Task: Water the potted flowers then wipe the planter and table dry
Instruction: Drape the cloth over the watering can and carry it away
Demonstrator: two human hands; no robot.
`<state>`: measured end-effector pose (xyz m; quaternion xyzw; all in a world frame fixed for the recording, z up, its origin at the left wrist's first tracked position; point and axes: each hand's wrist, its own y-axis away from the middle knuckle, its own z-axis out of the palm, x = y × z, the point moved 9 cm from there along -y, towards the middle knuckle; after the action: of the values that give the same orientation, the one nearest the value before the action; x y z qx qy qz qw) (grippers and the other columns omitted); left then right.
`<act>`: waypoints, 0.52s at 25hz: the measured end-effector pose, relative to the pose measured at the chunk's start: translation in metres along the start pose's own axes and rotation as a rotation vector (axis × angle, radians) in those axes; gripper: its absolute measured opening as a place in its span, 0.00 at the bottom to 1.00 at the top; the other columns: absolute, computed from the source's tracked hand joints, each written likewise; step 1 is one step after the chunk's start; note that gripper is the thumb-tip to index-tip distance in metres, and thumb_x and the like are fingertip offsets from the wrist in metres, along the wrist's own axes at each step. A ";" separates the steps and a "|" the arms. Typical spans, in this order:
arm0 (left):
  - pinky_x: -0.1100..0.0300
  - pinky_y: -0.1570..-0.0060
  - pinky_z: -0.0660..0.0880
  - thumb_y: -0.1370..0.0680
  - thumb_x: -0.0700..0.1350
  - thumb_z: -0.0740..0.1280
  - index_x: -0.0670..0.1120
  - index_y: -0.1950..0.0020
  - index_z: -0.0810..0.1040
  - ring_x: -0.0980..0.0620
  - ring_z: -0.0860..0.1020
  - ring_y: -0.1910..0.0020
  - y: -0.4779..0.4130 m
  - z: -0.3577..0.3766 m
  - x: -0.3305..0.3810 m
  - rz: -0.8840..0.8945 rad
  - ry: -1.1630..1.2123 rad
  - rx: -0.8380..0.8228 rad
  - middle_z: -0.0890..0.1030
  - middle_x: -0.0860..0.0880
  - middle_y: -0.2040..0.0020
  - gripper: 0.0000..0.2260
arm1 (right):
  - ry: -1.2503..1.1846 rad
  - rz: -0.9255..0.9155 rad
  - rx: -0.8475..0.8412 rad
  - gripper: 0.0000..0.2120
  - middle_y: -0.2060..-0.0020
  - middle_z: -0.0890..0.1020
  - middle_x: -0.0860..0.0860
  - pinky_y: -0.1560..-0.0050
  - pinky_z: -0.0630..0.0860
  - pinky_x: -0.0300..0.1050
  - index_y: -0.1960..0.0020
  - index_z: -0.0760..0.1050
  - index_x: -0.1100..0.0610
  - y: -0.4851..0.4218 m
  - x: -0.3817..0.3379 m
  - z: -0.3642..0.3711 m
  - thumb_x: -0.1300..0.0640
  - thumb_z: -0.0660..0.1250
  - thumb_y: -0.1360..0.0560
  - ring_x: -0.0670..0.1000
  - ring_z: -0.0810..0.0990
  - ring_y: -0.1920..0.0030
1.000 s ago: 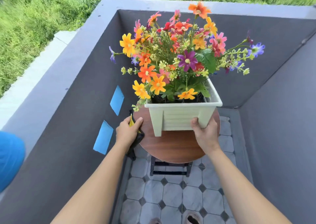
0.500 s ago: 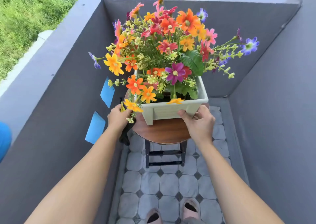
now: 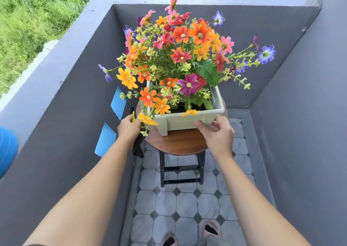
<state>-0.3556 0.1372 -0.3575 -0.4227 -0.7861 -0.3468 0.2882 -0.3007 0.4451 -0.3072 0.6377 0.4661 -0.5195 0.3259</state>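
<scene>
One planter (image 3: 180,122) stands on one round surface (image 3: 178,142); left grip (image 3: 129,129) clutches one dark cloth (image 3: 138,148), right grip (image 3: 217,133), loose-fingered, touches the planter

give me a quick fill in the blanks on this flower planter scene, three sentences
1. The white planter stands on a round ____ table.
2. The left hand grips a dark cloth, while the right hand touches the ____.
3. Two ____ sheets are stuck on the grey wall.
Missing words: wooden; planter; blue.
</scene>
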 end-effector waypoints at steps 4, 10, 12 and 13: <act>0.51 0.50 0.73 0.23 0.52 0.61 0.43 0.40 0.77 0.40 0.76 0.43 0.013 -0.015 -0.025 -0.089 0.113 0.019 0.80 0.42 0.47 0.17 | -0.006 0.136 0.235 0.21 0.51 0.73 0.53 0.63 0.75 0.29 0.39 0.71 0.53 0.061 0.008 -0.006 0.55 0.73 0.30 0.43 0.76 0.54; 0.56 0.60 0.74 0.26 0.47 0.69 0.48 0.50 0.73 0.50 0.77 0.59 0.067 -0.080 -0.035 -0.193 0.398 -0.033 0.78 0.46 0.52 0.09 | 0.008 0.349 -0.425 0.08 0.61 0.77 0.49 0.55 0.79 0.41 0.54 0.73 0.46 0.142 -0.011 0.100 0.59 0.65 0.23 0.44 0.76 0.63; 0.53 0.58 0.71 0.28 0.54 0.70 0.48 0.52 0.73 0.49 0.76 0.58 0.091 -0.099 -0.034 -0.198 0.427 -0.098 0.78 0.45 0.52 0.13 | -0.047 0.475 -0.624 0.07 0.58 0.77 0.49 0.52 0.79 0.47 0.52 0.74 0.46 0.157 -0.024 0.130 0.57 0.61 0.21 0.46 0.79 0.59; 0.52 0.57 0.72 0.28 0.57 0.70 0.48 0.50 0.74 0.50 0.76 0.57 0.103 -0.111 -0.031 -0.183 0.411 -0.132 0.78 0.46 0.52 0.15 | -0.138 0.539 -0.657 0.06 0.55 0.78 0.49 0.52 0.78 0.44 0.51 0.74 0.47 0.162 -0.035 0.142 0.56 0.59 0.20 0.48 0.80 0.54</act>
<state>-0.2337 0.0769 -0.2838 -0.2882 -0.7216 -0.5009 0.3812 -0.2011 0.2509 -0.3193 0.5627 0.4005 -0.2814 0.6662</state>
